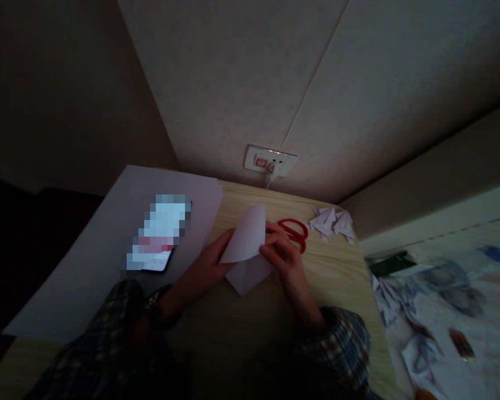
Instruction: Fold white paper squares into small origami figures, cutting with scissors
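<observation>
A white sheet of paper [248, 244] lies partly folded on the wooden table [337, 272], one flap raised. My left hand [210, 261] grips its left edge, fingers tucked under the raised flap. My right hand [281, 253] pinches the sheet's right edge. Both arms wear plaid sleeves, and a watch [153, 303] sits on my left wrist. The room is dim.
Red-handled scissors [295, 232] lie just beyond my right hand. Folded white paper shapes [332, 223] sit at the table's far right. A phone [160, 236] rests on a large white sheet [108, 250] at left. A wall socket [270, 160] is behind. Patterned bedding [450, 311] is at right.
</observation>
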`<state>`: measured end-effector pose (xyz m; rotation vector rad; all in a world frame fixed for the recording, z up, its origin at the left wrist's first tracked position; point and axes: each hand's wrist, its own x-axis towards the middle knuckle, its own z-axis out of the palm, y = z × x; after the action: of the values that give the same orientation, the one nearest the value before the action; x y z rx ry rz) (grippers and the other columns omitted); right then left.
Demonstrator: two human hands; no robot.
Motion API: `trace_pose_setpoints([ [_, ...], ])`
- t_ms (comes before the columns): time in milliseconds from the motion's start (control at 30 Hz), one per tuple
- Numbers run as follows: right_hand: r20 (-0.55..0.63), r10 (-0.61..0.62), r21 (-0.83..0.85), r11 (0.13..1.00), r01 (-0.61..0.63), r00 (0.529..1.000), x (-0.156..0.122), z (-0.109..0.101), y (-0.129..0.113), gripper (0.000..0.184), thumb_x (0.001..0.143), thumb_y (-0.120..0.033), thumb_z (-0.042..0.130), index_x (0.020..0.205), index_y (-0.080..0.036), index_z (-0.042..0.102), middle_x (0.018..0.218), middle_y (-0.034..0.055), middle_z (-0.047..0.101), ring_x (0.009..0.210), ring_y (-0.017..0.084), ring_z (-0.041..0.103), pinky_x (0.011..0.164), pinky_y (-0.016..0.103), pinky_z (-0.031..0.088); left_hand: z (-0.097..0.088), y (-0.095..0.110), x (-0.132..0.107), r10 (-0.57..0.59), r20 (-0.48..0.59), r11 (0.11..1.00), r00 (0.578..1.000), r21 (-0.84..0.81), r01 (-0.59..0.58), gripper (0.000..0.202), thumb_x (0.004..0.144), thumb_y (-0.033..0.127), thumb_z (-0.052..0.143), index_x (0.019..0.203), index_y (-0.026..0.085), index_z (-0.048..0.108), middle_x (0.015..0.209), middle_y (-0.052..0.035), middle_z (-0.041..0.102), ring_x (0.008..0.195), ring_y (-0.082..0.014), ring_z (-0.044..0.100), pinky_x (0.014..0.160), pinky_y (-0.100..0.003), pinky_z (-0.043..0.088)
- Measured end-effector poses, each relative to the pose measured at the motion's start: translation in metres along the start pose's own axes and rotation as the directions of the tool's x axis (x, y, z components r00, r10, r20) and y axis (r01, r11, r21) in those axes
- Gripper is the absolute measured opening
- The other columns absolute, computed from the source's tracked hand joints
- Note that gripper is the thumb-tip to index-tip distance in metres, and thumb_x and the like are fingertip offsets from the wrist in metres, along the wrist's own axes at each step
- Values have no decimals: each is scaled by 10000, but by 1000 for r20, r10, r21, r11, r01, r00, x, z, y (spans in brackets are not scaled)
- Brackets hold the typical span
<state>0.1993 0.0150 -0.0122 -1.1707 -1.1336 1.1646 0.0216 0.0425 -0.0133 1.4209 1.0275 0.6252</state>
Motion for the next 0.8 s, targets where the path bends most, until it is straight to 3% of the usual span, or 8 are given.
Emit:
trace_pose_setpoints([
  [200, -72, -76, -56, 996, 72, 995, 1, 0, 1, 87, 792, -261, 653, 711, -247, 621, 1148, 13, 575, 1146, 222, 509, 1068, 444, 323, 0, 2, -2, 20, 45, 990, 999, 141, -26, 541, 783, 263, 511, 1311, 147, 519, 1230, -99, 655, 1067, -285, 626, 903, -355, 497],
  [433, -110, -98, -124, 989, 84, 989, 1, -1, 1, 102, 818, -276, 638, 727, -250, 600, 1146, 15, 572, 1142, 223, 510, 1031, 428, 364, 0, -1, -5, -67, 161, 998, 985, 19, 65, 451, 774, 305, 533, 1181, 131, 618, 984, -80, 728, 889, -267, 656, 772, -345, 524],
  [567, -106, -86, -155, 985, 69, 991, 0, -2, 2, 117, 831, -279, 633, 728, -244, 592, 1151, 26, 566, 1128, 226, 522, 1010, 409, 385, 1, 2, -3, -115, 122, 991, 986, -59, 122, 405, 776, 391, 593, 1088, 145, 670, 901, -64, 736, 859, -270, 661, 717, -323, 518],
  [667, -99, -91, -167, 983, 74, 991, 0, -2, 2, 116, 837, -286, 629, 733, -245, 599, 1154, 30, 568, 1136, 230, 523, 1012, 408, 384, 3, 6, -2, -176, 33, 981, 984, -79, 178, 430, 789, 456, 596, 1075, 146, 680, 884, -63, 738, 812, -270, 669, 655, -317, 512],
  [800, -106, -83, -170, 983, 64, 991, 0, -2, 2, 124, 834, -301, 634, 727, -248, 602, 1149, 27, 572, 1134, 230, 524, 999, 402, 393, 2, 10, -1, -231, -32, 968, 973, -107, 226, 470, 773, 460, 601, 1091, 119, 666, 889, -75, 731, 802, -269, 669, 623, -314, 511],
])
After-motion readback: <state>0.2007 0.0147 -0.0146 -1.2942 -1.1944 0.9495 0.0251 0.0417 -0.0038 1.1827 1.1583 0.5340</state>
